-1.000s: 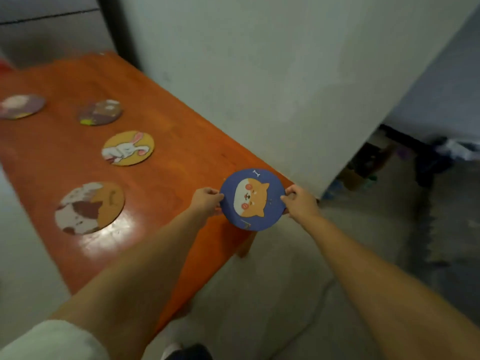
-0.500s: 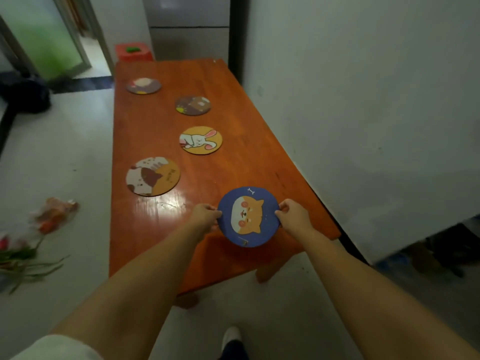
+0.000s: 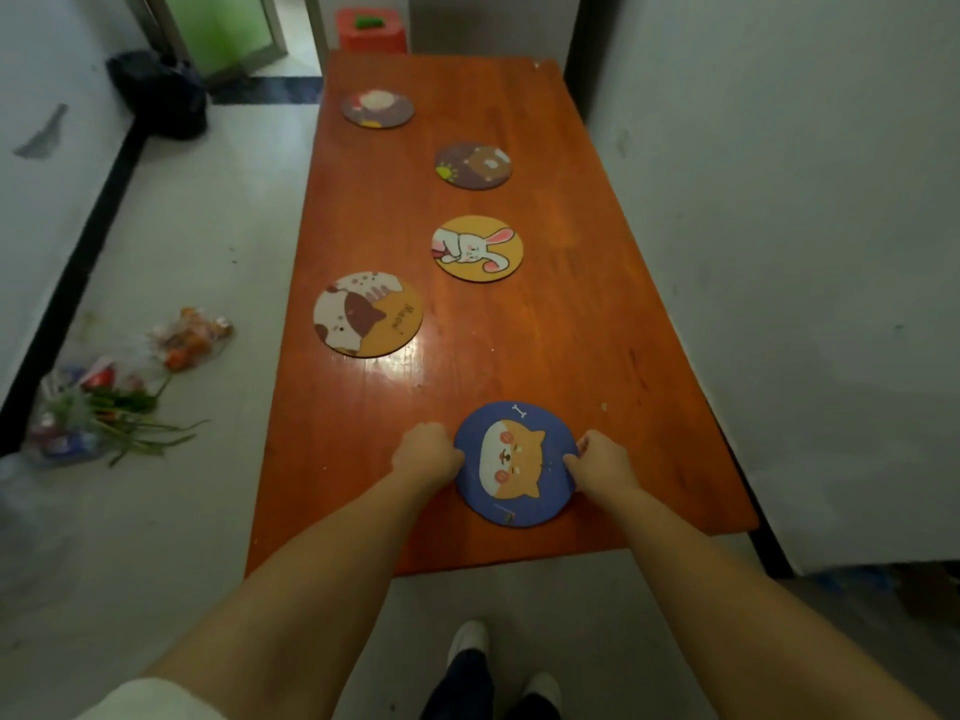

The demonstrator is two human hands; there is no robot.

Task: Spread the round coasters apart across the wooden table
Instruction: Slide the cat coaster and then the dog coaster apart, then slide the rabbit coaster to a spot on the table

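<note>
A blue round coaster with an orange dog (image 3: 517,462) lies near the front edge of the wooden table (image 3: 597,330). My left hand (image 3: 427,454) grips its left rim and my right hand (image 3: 600,462) grips its right rim. Farther along the table lie a cat coaster (image 3: 368,314) at the left, a yellow rabbit coaster (image 3: 477,247), a brown bear coaster (image 3: 473,165) and a purple coaster (image 3: 377,108) at the far end, all apart from one another.
A white wall (image 3: 779,200) runs close along the table's right side. On the floor at the left lie plastic bags with vegetables (image 3: 119,387) and a black bag (image 3: 161,93). A red stool (image 3: 370,29) stands beyond the far end.
The view has swung left to show the whole table. Both hands have brought the blue coaster from beyond the table's corner to a spot over the near end.
</note>
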